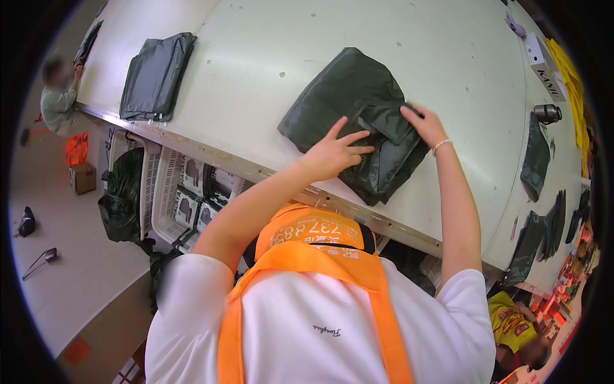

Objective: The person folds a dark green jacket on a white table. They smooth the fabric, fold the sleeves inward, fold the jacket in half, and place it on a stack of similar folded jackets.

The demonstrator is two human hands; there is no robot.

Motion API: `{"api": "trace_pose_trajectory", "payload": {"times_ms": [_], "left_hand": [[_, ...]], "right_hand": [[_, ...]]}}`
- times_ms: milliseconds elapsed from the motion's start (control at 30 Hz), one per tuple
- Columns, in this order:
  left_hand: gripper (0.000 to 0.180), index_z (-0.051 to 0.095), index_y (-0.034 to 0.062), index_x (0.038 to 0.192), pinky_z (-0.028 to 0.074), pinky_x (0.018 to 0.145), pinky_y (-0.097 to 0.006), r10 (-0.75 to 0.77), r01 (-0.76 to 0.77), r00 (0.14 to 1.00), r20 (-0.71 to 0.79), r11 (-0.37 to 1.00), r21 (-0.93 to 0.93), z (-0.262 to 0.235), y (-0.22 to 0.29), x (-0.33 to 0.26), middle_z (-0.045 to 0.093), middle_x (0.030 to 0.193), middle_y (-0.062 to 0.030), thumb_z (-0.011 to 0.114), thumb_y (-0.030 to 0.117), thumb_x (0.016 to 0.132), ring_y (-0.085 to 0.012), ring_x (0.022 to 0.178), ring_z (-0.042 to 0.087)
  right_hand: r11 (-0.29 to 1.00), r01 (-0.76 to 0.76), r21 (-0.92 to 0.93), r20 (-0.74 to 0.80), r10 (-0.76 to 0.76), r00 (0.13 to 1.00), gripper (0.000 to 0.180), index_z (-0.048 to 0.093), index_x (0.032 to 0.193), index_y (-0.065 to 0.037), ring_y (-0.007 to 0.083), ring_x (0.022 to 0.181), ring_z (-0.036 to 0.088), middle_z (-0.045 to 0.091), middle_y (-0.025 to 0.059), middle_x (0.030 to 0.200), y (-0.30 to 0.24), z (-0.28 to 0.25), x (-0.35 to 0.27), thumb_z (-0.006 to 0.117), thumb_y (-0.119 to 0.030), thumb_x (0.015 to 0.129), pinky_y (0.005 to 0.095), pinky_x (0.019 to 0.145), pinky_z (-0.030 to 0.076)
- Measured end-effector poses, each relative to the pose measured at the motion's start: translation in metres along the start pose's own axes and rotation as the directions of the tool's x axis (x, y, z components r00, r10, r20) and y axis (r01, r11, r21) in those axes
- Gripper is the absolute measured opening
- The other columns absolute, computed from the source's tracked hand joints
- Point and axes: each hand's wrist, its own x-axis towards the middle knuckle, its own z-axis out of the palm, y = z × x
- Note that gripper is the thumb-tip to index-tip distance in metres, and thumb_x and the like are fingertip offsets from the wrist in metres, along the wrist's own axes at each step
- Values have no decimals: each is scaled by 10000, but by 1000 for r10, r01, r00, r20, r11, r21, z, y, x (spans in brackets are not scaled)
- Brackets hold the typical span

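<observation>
A dark green, shiny garment (339, 93), partly folded, lies on the white table in front of me. A small patch of mesh lining shows near its middle. My left hand (329, 155) rests over its near left side, fingers spread, the fingertips touching the fabric. At the garment's right side, my right hand (425, 126) is closed on a bunched upper edge of the cloth. Part of its grip is hidden by the fabric.
A flat stack of dark green garments (158, 77) lies at the table's left. White baskets (167, 185) with packaged goods stand below the table edge. On the right are a white box (543, 67), a metal flask (547, 114) and dark cloth pieces (536, 160). Two people work nearby.
</observation>
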Motion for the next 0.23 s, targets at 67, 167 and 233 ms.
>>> {"api": "trace_pose_trajectory", "payload": {"times_ms": [67,167,233], "left_hand": [[145,593,114,800,111,1102,-586,-159,163,986,-49,982,98,-9,3,-17,339,1470,-7,575,11,699,-249,1400,195],[370,610,126,940,63,1107,-580,-549,519,836,17,781,-347,-28,9,-63,228,1516,-87,554,-81,639,-324,1414,124],[460,611,136,1008,44,1108,-578,-577,550,798,170,586,-595,-31,11,-86,210,1520,-110,539,-107,624,-348,1416,101]], "right_hand": [[995,49,89,-57,-44,997,553,527,1247,2,248,1062,582,614,174,1153,18,22,-27,607,-392,867,315,923,427],[983,184,11,-278,-174,945,529,452,1310,-4,332,1165,515,534,211,1263,39,73,-81,561,-320,901,373,988,384],[959,284,7,-362,-262,895,525,448,1318,-9,359,1212,478,519,215,1284,43,106,-107,565,-306,901,403,1034,342]]}}
